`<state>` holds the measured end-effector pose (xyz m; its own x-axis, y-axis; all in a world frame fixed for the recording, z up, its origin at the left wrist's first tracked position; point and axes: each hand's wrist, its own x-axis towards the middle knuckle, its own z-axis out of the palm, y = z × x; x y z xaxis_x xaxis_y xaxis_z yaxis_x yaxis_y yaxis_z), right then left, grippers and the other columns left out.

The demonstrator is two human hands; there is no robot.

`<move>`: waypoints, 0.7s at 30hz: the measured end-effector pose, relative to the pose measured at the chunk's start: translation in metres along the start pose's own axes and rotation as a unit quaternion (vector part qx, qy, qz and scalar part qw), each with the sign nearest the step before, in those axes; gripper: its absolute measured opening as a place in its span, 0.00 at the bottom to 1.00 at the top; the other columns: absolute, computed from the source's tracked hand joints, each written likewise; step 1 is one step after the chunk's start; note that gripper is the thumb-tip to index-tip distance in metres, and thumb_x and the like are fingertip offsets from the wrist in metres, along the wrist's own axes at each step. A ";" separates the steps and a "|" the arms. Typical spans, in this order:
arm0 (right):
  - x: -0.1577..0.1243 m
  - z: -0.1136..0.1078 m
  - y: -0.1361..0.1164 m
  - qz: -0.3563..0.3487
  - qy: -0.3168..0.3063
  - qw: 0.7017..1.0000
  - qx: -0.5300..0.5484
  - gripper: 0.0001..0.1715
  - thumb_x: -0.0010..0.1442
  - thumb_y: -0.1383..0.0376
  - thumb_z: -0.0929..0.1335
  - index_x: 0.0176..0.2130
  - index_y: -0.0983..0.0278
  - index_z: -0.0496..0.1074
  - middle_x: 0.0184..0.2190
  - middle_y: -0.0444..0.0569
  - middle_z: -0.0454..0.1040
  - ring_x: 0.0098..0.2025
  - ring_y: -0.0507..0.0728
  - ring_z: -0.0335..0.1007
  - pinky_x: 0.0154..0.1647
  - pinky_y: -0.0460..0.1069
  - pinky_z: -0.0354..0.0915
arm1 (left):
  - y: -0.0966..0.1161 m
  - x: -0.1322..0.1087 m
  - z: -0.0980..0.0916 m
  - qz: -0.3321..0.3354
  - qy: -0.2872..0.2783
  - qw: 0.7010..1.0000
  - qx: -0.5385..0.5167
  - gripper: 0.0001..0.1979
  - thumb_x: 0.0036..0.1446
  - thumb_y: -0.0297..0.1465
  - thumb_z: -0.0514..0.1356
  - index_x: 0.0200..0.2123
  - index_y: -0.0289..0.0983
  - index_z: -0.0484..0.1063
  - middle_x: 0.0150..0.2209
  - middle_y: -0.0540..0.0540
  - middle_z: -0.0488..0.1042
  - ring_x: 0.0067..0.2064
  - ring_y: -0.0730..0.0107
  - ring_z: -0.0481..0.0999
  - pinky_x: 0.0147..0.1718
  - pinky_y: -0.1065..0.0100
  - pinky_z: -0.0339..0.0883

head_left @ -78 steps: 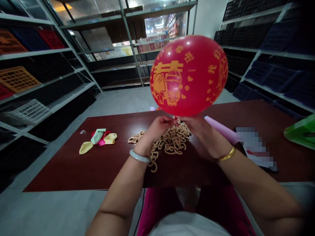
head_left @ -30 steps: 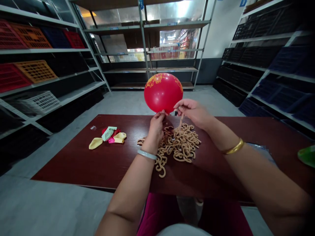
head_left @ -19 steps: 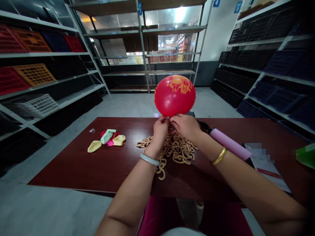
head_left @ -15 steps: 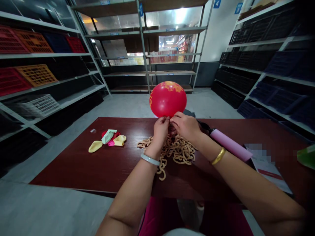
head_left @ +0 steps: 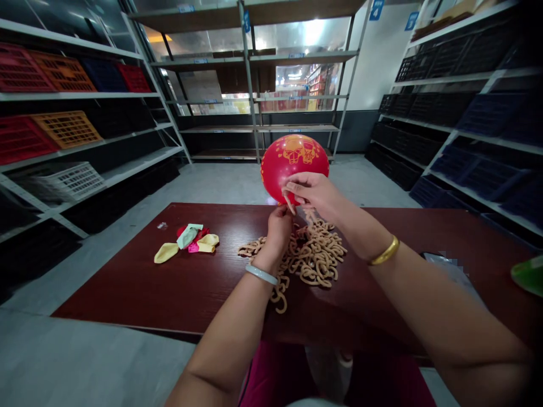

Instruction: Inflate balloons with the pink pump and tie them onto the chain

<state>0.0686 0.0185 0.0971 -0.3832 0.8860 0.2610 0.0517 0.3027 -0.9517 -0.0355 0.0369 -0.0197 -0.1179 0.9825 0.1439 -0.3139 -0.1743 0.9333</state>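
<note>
A red inflated balloon (head_left: 288, 155) with yellow printed figures stands above the table's far side. My left hand (head_left: 280, 226) pinches the balloon's neck at its underside; the fingertips are partly hidden. Just above it, my right hand (head_left: 314, 195) is closed on a thin tan band (head_left: 289, 202), which reaches down to the left fingertips. Whether the band goes around the neck I cannot tell. Below both hands lies a tangled pile of tan bands (head_left: 318, 254), curled into loops, on the dark red-brown table (head_left: 127, 282).
Several limp balloons (head_left: 193, 237), yellow, mint, red and pink, lie on the left of the table. At the right are a flat grey item (head_left: 453, 268), partly behind my forearm, and a green object (head_left: 528, 275). Shelves with crates (head_left: 68, 127) stand around.
My right hand has risen from beside the left hand, and the tan band now shows in its fingers. The balloon has tilted, showing more print. The pink cylinder is now hidden from view.
</note>
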 end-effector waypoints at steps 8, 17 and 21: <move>0.014 -0.003 -0.005 -0.016 -0.088 0.988 0.124 0.24 0.58 0.53 0.69 0.53 0.53 0.70 0.56 0.47 0.70 0.36 0.50 0.70 0.28 0.44 0.66 | -0.003 -0.001 -0.002 -0.058 -0.020 0.994 -0.091 0.07 0.46 0.30 0.64 0.28 0.35 0.70 0.19 0.55 0.63 0.17 0.82 0.57 0.18 0.76 0.50; 0.036 -0.002 -0.014 -0.060 -0.134 0.977 -0.154 0.21 0.61 0.56 0.67 0.52 0.59 0.74 0.42 0.47 0.78 0.39 0.53 0.72 0.40 0.48 0.70 | 0.003 -0.010 0.005 -0.088 -0.038 0.992 -0.078 0.11 0.46 0.33 0.67 0.27 0.34 0.69 0.19 0.55 0.61 0.17 0.83 0.56 0.16 0.77 0.47; 0.045 0.003 -0.020 -0.036 -0.112 0.951 -0.285 0.27 0.61 0.58 0.66 0.59 0.59 0.68 0.28 0.44 0.76 0.25 0.51 0.68 0.28 0.48 0.67 | 0.009 -0.012 0.007 -0.108 -0.035 0.990 -0.086 0.13 0.45 0.35 0.67 0.27 0.35 0.66 0.19 0.56 0.60 0.16 0.83 0.54 0.16 0.76 0.46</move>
<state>0.0473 0.0506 0.1275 -0.5886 0.7776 0.2212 0.4839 0.5580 -0.6741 -0.0302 0.0236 -0.0107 0.0333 0.9991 -0.0252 -0.4807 0.0381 0.8761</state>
